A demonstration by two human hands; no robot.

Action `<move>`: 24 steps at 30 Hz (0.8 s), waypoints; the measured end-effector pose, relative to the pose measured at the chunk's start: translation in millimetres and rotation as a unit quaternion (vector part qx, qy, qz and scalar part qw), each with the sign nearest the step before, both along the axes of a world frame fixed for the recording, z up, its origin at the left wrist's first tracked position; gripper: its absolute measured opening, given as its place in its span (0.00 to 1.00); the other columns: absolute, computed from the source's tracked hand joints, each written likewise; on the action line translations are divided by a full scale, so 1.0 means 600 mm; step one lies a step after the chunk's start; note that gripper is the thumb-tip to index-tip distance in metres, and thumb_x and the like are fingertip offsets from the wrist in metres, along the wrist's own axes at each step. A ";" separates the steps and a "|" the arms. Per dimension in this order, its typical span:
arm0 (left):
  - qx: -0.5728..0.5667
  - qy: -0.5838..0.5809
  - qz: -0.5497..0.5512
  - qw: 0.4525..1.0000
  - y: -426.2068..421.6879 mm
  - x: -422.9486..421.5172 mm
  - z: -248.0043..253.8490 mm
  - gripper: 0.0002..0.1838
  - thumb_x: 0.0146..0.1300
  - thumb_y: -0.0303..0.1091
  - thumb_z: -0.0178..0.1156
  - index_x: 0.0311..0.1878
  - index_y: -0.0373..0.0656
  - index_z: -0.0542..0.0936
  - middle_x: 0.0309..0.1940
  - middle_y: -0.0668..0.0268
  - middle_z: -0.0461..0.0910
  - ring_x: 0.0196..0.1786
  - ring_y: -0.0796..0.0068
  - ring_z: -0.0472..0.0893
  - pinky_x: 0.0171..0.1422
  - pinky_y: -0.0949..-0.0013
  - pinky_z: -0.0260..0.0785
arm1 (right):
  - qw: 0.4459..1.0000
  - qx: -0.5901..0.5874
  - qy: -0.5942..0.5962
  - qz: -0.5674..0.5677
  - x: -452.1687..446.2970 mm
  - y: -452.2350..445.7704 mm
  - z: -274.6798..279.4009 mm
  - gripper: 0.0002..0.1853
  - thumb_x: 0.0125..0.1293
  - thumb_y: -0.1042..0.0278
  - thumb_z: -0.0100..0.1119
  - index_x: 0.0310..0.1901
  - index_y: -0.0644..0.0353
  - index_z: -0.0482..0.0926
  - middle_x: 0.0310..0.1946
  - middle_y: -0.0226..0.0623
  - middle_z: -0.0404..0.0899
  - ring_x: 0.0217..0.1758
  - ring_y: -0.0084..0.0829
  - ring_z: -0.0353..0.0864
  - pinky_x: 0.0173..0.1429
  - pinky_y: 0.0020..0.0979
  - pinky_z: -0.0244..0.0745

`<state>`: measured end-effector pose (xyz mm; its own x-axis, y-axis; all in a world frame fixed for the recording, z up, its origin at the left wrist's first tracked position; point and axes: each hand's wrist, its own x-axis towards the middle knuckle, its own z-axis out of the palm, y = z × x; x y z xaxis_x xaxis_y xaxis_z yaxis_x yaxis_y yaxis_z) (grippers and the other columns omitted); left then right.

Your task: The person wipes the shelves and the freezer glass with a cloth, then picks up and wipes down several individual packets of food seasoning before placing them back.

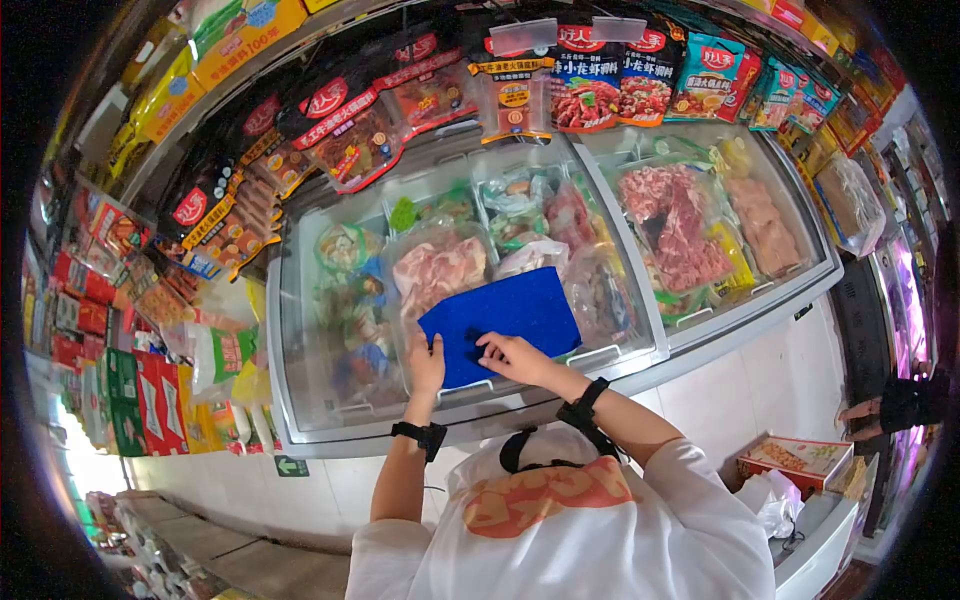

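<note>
Blue cloth [510, 312] lies spread on the glass lid [628, 262] of the chest freezer [720, 372], partly over a pack of sliced meat [440, 268], so laying it out seems largely done. No fold clearly shows; what handling is left cannot be told. The left hand [428, 363] is at its left edge, the right hand [515, 360], fingers curled, over its lower middle; whether either grasps it is unclear.
</note>
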<state>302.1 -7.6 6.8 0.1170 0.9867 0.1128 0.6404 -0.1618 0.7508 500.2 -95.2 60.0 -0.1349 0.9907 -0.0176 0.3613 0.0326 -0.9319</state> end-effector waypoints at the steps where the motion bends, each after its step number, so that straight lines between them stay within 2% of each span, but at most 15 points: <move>1: 0.001 0.000 -0.004 1.000 -0.002 0.007 0.013 0.13 0.64 0.37 0.58 0.38 0.35 0.72 0.25 0.58 0.74 0.28 0.59 0.74 0.34 0.61 0.66 | 0.999 -0.017 0.008 0.029 -0.008 0.001 0.001 0.17 0.63 0.65 0.60 0.50 0.63 0.70 0.31 0.40 0.79 0.32 0.32 0.82 0.38 0.29 0.76; 2: -0.044 -0.047 -0.036 0.997 -0.005 0.018 0.030 0.12 0.64 0.35 0.58 0.39 0.36 0.70 0.24 0.61 0.72 0.27 0.65 0.72 0.32 0.63 0.64 | 1.000 0.001 0.026 0.012 -0.019 0.001 -0.001 0.20 0.60 0.59 0.64 0.45 0.65 0.71 0.31 0.43 0.80 0.30 0.34 0.83 0.36 0.31 0.77; 3: -0.089 -0.095 -0.067 0.989 -0.008 0.030 0.046 0.12 0.64 0.34 0.59 0.40 0.37 0.68 0.22 0.64 0.69 0.26 0.72 0.70 0.30 0.66 0.62 | 1.000 0.001 0.026 0.007 -0.025 0.002 -0.004 0.20 0.60 0.59 0.64 0.45 0.65 0.71 0.31 0.43 0.80 0.30 0.34 0.83 0.36 0.31 0.77; 4: -0.067 -0.089 -0.104 0.988 -0.009 0.042 0.058 0.12 0.64 0.30 0.59 0.43 0.39 0.66 0.24 0.68 0.69 0.28 0.81 0.70 0.30 0.72 0.61 | 1.000 0.006 -0.022 -0.006 -0.030 0.002 -0.003 0.23 0.58 0.55 0.66 0.44 0.65 0.71 0.30 0.44 0.80 0.30 0.36 0.83 0.36 0.31 0.77; 5: -0.068 -0.089 -0.108 0.988 -0.012 0.058 0.073 0.12 0.64 0.30 0.59 0.43 0.39 0.66 0.24 0.68 0.69 0.28 0.81 0.70 0.30 0.72 0.61 | 0.997 0.010 -0.071 -0.019 -0.033 0.002 0.005 0.26 0.55 0.52 0.68 0.44 0.65 0.71 0.29 0.45 0.80 0.30 0.38 0.83 0.36 0.32 0.77; 6: -0.066 -0.160 -0.140 0.975 -0.016 0.076 0.088 0.11 0.64 0.28 0.58 0.42 0.39 0.66 0.25 0.68 0.70 0.28 0.81 0.70 0.30 0.73 0.62 | 0.994 0.003 -0.093 -0.057 -0.033 -0.001 0.014 0.27 0.51 0.49 0.70 0.39 0.65 0.73 0.27 0.46 0.80 0.30 0.41 0.83 0.36 0.34 0.77; 7: -0.064 -0.230 -0.171 0.956 -0.016 0.087 0.096 0.10 0.64 0.27 0.57 0.42 0.38 0.66 0.26 0.69 0.70 0.28 0.81 0.69 0.30 0.73 0.62 | 0.994 0.002 -0.093 -0.063 -0.029 -0.002 0.014 0.27 0.51 0.49 0.70 0.39 0.65 0.73 0.27 0.46 0.80 0.30 0.41 0.83 0.36 0.34 0.77; 9: -0.093 -0.198 -0.186 0.958 -0.010 0.099 0.104 0.09 0.65 0.26 0.56 0.42 0.38 0.66 0.27 0.68 0.71 0.30 0.82 0.71 0.32 0.74 0.63 | 0.980 -0.020 -0.157 -0.124 -0.014 -0.009 0.014 0.24 0.49 0.50 0.70 0.34 0.66 0.76 0.25 0.46 0.80 0.30 0.42 0.83 0.37 0.36 0.77; 11: -0.073 -0.251 -0.209 0.942 -0.009 0.124 0.105 0.10 0.65 0.28 0.57 0.41 0.39 0.66 0.25 0.67 0.72 0.28 0.81 0.72 0.31 0.74 0.64 | 0.979 -0.017 -0.134 -0.154 0.000 -0.022 0.017 0.21 0.49 0.54 0.69 0.31 0.67 0.77 0.26 0.48 0.80 0.30 0.44 0.82 0.38 0.38 0.76; 15: -0.134 -0.141 -0.234 0.953 -0.005 0.168 0.099 0.10 0.65 0.30 0.58 0.40 0.40 0.66 0.23 0.66 0.72 0.24 0.78 0.72 0.27 0.70 0.64 | 0.977 -0.015 -0.090 -0.195 0.028 -0.041 0.020 0.18 0.52 0.62 0.63 0.38 0.69 0.75 0.27 0.51 0.79 0.31 0.48 0.81 0.37 0.40 0.75; 18: -0.048 -0.083 -0.269 0.958 -0.004 0.215 0.092 0.11 0.64 0.30 0.58 0.39 0.40 0.64 0.19 0.64 0.71 0.20 0.72 0.76 0.23 0.67 0.66 | 0.965 -0.026 -0.076 -0.249 0.042 -0.053 0.002 0.17 0.54 0.65 0.60 0.41 0.69 0.73 0.28 0.53 0.79 0.33 0.49 0.81 0.38 0.42 0.74; 19: -0.049 -0.083 -0.274 0.957 -0.004 0.231 0.090 0.11 0.64 0.30 0.58 0.39 0.40 0.64 0.19 0.64 0.71 0.20 0.72 0.76 0.23 0.67 0.66 | 0.957 0.001 -0.084 -0.277 0.048 -0.056 -0.003 0.15 0.57 0.67 0.57 0.41 0.70 0.73 0.28 0.55 0.79 0.32 0.49 0.82 0.36 0.42 0.75; 21: -0.124 -0.164 -0.276 0.939 -0.005 0.261 0.089 0.12 0.63 0.28 0.59 0.38 0.38 0.64 0.18 0.63 0.71 0.18 0.70 0.78 0.21 0.68 0.68 | 0.946 0.028 -0.093 -0.309 0.065 -0.063 -0.011 0.13 0.60 0.68 0.54 0.41 0.70 0.72 0.29 0.56 0.78 0.31 0.48 0.82 0.35 0.42 0.76; 23: -0.135 -0.156 -0.285 0.936 -0.005 0.288 0.078 0.12 0.63 0.28 0.59 0.38 0.38 0.63 0.17 0.62 0.72 0.18 0.69 0.79 0.21 0.68 0.69 | 0.940 -0.076 0.026 -0.331 0.084 -0.072 -0.010 0.11 0.61 0.70 0.50 0.38 0.72 0.72 0.21 0.59 0.75 0.26 0.54 0.79 0.34 0.46 0.74; 24: -0.144 -0.149 -0.289 0.935 -0.005 0.300 0.072 0.12 0.62 0.27 0.59 0.37 0.37 0.63 0.17 0.62 0.72 0.18 0.68 0.80 0.20 0.68 0.70 | 0.944 -0.044 -0.002 -0.327 0.094 -0.074 -0.036 0.11 0.64 0.69 0.48 0.38 0.72 0.71 0.20 0.60 0.75 0.24 0.51 0.80 0.33 0.45 0.74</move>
<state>482.2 -10.8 50.0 0.6449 0.7634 -0.0352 0.2649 -0.1801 0.9473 556.6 -139.8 38.2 0.5060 0.8565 -0.1022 0.2805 -0.2754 -0.9195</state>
